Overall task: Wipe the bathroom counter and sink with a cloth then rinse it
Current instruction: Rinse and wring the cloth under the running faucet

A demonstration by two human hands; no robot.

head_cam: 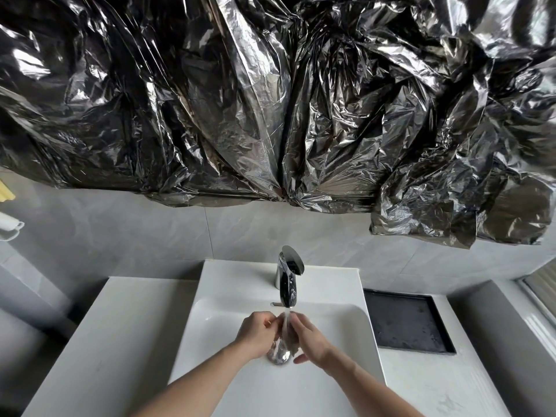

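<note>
2 bare forearms are seen coming in from 6 o'clock over a white sink (228,383). The left hand (258,334) is curled, with its fingertips pinched together on something thin and pale. The right hand (310,341) is held flatter, its fingers close together and pointed toward 11 o'clock. Between the hands, under the running water (285,322), a see-through strip is held; whether it is the cloth or only water cannot be told. Its long line is run from 12 o'clock down to 6 o'clock, toward the shiny drain (278,355), which is partly hidden by the hands.

A white counter (99,341) is spread to 9 o'clock and also past the sink at 3 o'clock, where a dark square tray (409,320) is set in. The chrome tap (288,275) is stood at 12 o'clock, its spout pointed toward 6 o'clock. A grey tiled wall (135,233) is seen behind it. The top is covered by crinkled black plastic sheet (270,100), so whatever is behind is hidden. Small things at the left edge are cut off.
</note>
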